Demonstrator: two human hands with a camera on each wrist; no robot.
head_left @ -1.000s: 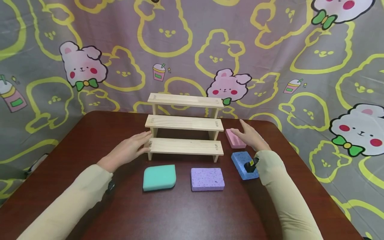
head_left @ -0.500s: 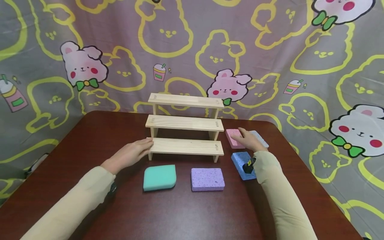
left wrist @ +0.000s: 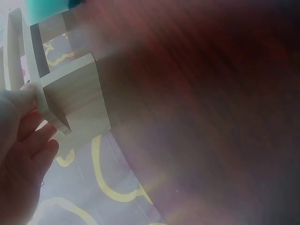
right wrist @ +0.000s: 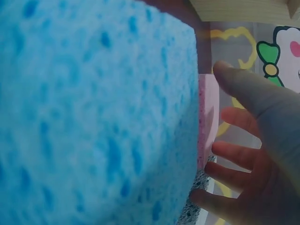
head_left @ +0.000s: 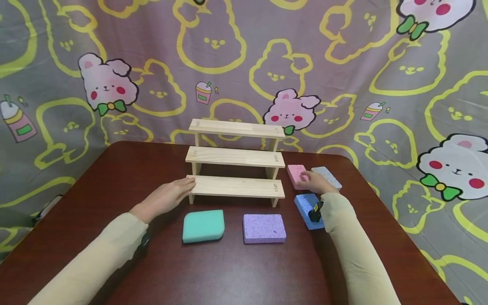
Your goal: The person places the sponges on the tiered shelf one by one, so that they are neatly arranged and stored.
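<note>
My left hand holds the left end of the lowest board of a three-tier wooden display rack. The left wrist view shows that board's end between the thumb and the fingers. At the rack's right, my right hand is over the near right part of a pink sponge. Its fingers are spread and loosely bent beside the pink sponge in the right wrist view; whether they touch it I cannot tell. A blue speckled sponge lies nearer, partly under the right wrist.
A pale grey-blue sponge lies just right of the right hand. In front of the rack are a teal sponge and a purple sponge. The dark brown table ends at a patterned curtain.
My right hand has come down and slightly nearer over the pink sponge, uncovering the grey-blue one. My left hand has settled onto the lowest board's end. The sponges have not moved.
</note>
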